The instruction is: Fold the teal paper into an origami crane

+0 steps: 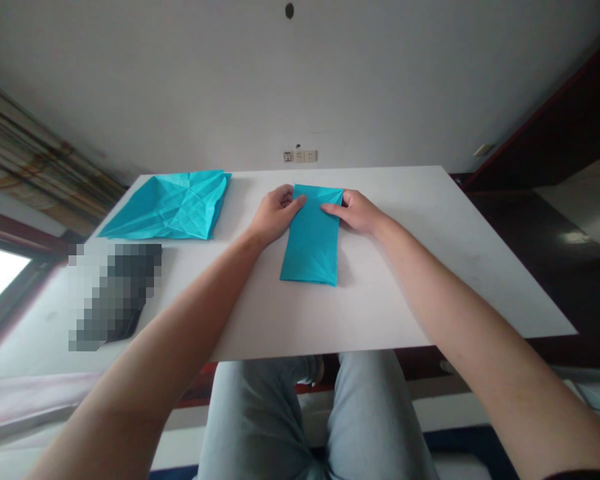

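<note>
A folded turquoise paper (pixel 311 243) lies as a long strip in the middle of the white table (pixel 420 267). My left hand (pixel 276 212) rests on the strip's far left corner, fingers curled and pressing the paper down. My right hand (pixel 356 210) presses the far right corner, index finger stretched across the paper and the other fingers curled. Neither hand lifts the paper off the table.
A second turquoise sheet (pixel 170 207), full of creases, lies at the far left of the table. A dark blurred object (pixel 115 293) sits near the left front edge. A wall with sockets (pixel 300 156) stands behind the table. My knees show below the front edge.
</note>
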`<state>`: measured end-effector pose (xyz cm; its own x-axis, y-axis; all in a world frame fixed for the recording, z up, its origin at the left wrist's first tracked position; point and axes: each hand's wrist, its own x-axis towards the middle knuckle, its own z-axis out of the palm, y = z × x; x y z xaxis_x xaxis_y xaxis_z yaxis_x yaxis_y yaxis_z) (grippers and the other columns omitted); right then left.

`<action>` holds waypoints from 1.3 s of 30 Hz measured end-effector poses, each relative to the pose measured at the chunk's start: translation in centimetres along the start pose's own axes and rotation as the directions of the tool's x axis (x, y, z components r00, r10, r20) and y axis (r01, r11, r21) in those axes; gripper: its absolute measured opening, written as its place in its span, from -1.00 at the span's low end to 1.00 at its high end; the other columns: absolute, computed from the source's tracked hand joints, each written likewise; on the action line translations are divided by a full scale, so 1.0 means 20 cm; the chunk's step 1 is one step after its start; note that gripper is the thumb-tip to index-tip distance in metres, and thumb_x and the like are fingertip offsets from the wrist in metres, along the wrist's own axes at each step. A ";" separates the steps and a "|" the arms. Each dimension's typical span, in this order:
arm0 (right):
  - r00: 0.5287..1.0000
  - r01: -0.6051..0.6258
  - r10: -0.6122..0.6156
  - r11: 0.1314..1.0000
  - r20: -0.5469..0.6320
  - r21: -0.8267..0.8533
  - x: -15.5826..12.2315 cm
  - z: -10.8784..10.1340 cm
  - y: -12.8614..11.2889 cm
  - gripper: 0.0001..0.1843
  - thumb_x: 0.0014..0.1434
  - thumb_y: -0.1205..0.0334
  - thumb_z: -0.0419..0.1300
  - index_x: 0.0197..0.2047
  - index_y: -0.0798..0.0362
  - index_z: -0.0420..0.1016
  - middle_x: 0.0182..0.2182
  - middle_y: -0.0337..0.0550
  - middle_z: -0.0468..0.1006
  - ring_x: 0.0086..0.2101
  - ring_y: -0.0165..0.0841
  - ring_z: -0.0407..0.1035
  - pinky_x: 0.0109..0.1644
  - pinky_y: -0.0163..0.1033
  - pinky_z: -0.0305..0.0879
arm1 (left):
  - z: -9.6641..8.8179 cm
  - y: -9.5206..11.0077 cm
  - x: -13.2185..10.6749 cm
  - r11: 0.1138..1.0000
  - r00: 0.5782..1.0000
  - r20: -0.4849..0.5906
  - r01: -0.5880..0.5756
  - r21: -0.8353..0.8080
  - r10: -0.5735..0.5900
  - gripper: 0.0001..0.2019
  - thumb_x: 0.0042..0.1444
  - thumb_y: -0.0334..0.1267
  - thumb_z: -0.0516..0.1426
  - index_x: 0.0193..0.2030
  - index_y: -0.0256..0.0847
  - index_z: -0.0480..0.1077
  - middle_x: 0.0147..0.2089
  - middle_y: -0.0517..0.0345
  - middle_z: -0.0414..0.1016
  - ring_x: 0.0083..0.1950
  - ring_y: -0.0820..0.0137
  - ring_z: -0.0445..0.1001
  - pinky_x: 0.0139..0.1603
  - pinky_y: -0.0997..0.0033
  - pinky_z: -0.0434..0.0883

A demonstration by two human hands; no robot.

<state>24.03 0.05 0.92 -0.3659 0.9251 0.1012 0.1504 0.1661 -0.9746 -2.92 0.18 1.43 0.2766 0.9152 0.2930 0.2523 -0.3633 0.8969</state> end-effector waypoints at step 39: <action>0.991 0.024 -0.011 0.995 -0.134 0.101 -0.01 0.00 -0.08 -0.41 0.08 -0.31 0.76 -0.23 -0.10 0.61 -0.33 -0.29 0.64 -0.27 -0.29 0.45 -0.06 -0.13 0.47 | -0.01 0.00 -0.01 0.996 0.998 0.041 -0.049 0.071 0.047 -0.44 0.37 0.39 0.44 -0.20 -0.12 0.64 -0.36 0.16 0.55 -0.32 0.33 0.36 -0.29 0.27 0.27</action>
<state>23.93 -0.39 2.45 -0.2408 0.9608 0.1374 0.0484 0.1533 -0.9870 -3.22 0.04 1.49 0.3256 0.8895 0.3207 0.3036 -0.4195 0.8555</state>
